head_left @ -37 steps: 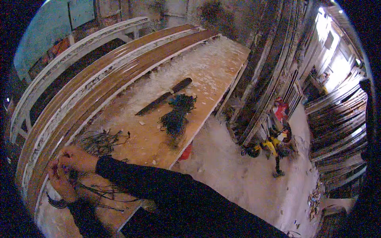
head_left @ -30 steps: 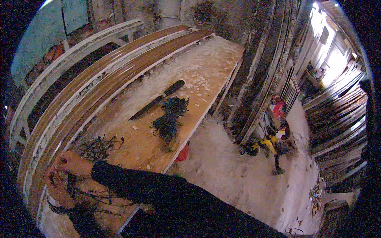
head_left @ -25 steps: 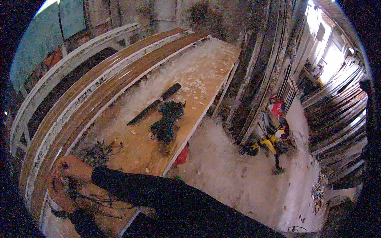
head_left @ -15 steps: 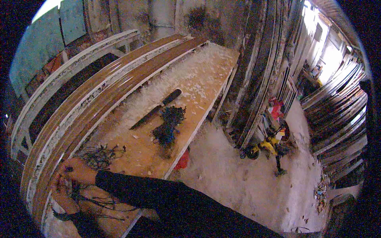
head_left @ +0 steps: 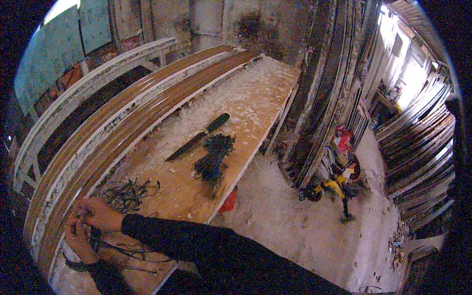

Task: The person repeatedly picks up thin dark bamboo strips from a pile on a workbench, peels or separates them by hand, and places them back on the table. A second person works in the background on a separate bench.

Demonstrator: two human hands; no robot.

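Note:
My right hand [head_left: 102, 215] is closed, fingers bent together at the near edge of the long glossy brown strips [head_left: 123, 120]. Just below it, my left hand [head_left: 80, 244] is closed too, its fingertips close to the right hand's. Whatever they pinch is too small and dark to make out. Loose black cords [head_left: 130, 251] trail over the table beside my left wrist. Beyond my right hand lies a tangle of black cords [head_left: 129, 194]. Farther off, a dark-handled knife [head_left: 199, 137] rests next to a tied bundle of black cords [head_left: 215, 156].
The wooden table [head_left: 258, 113] is strewn with pale flakes toward its far end. A whitish frame [head_left: 88, 81] stands left of the strips. Long boards [head_left: 329, 88] lean at the back, and stacked strips [head_left: 423, 147] at the right. A yellow-and-black tool [head_left: 334, 186] is on the floor.
The fingers of both hands have shifted slightly while staying close together at the strips' edge. The whole view has moved a little; the knife and cord bundle lie as before.

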